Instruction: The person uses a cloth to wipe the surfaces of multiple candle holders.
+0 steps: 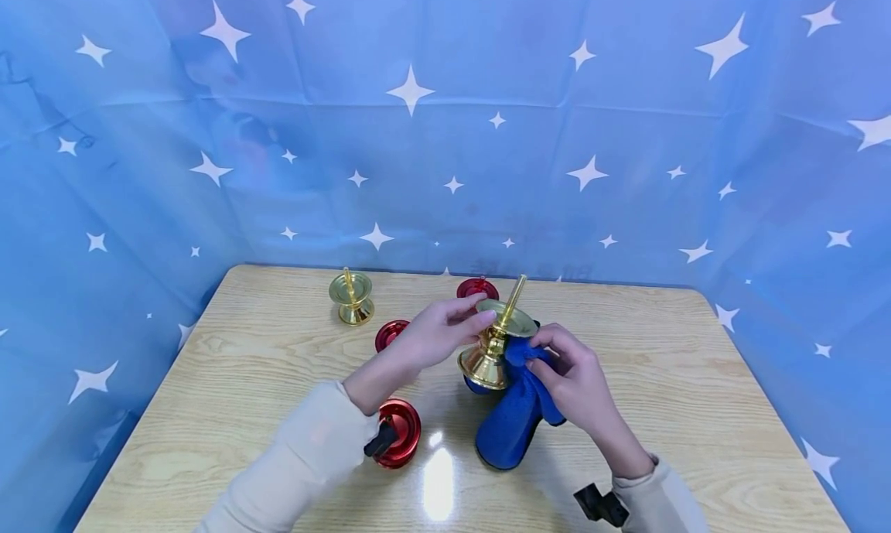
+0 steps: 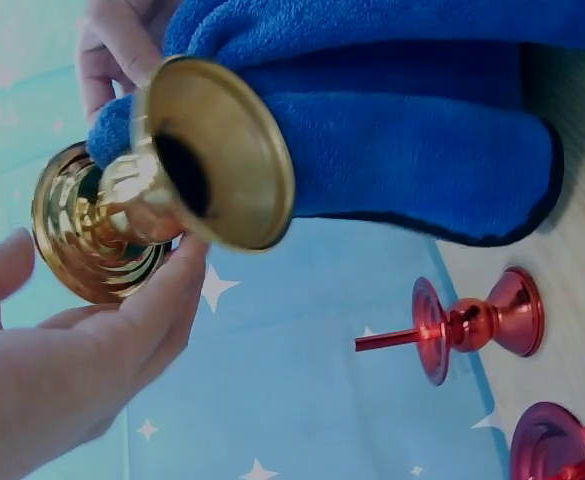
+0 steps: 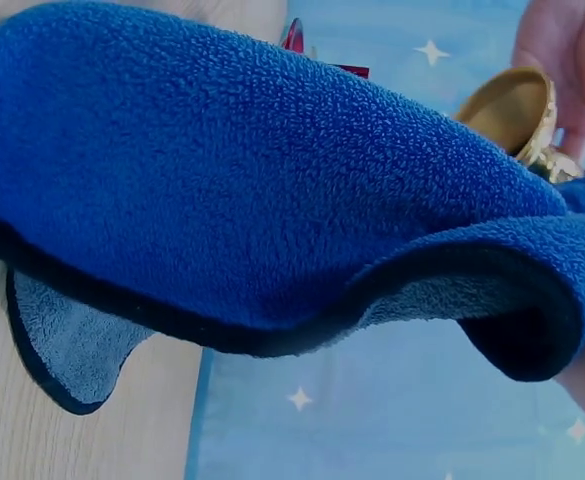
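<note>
A gold candle holder point(image 1: 487, 363) with a hollow, flared base and an upright spike hangs tilted above the table. My left hand point(image 1: 445, 330) grips it by the dish near the top; in the left wrist view the base point(image 2: 237, 160) faces the camera. Pinched in my right hand point(image 1: 574, 374) is a blue cloth point(image 1: 511, 425) with a dark edge, bunched against the candle holder's stem below the dish. The cloth's lower part drapes down toward the table. In the right wrist view the cloth point(image 3: 222, 170) hides most of the candle holder point(image 3: 512, 110).
Another gold candle holder point(image 1: 353, 305) stands at the back left. Red candle holders stand around the left arm: one point(image 1: 400, 440) close to the sleeve, one point(image 1: 390, 333) behind the wrist, one point(image 1: 476, 287) at the back. A starry blue curtain point(image 1: 487, 169) rises behind the table point(image 1: 661, 378).
</note>
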Tool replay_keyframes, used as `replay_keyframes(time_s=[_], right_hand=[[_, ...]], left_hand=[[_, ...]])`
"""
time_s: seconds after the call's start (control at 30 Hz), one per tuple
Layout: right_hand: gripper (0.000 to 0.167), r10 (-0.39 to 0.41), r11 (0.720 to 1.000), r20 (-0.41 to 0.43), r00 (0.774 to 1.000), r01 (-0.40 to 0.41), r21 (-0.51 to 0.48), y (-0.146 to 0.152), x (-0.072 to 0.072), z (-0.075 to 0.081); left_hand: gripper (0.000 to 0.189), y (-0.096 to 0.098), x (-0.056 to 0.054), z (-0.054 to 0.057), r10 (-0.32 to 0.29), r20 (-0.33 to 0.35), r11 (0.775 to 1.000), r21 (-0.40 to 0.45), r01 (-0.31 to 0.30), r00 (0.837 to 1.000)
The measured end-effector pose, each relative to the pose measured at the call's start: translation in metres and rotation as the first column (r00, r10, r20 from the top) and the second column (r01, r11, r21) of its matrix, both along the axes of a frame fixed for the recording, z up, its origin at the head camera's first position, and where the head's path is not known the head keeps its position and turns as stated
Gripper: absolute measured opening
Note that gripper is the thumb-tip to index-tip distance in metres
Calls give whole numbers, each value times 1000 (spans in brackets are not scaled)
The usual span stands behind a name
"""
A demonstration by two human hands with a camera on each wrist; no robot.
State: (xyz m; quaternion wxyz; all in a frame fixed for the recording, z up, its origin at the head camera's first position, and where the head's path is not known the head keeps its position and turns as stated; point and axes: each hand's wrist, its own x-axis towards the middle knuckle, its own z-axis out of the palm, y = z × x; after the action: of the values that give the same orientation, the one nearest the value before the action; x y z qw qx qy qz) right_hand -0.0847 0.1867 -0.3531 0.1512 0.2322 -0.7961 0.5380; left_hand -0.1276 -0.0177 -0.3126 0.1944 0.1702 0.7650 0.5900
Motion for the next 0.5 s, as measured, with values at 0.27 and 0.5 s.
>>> replay_keyframes(time_s=[0.27, 0.5], right_hand=[[29, 35, 999, 3, 999, -35, -13, -4, -2, 0], [29, 48, 999, 3, 999, -49, 6, -6, -5, 1]], left_hand=[[49, -8, -6, 6, 41, 5, 999, -32, -41, 999], [47, -12, -10, 10, 54, 96, 999, 3, -54, 994]])
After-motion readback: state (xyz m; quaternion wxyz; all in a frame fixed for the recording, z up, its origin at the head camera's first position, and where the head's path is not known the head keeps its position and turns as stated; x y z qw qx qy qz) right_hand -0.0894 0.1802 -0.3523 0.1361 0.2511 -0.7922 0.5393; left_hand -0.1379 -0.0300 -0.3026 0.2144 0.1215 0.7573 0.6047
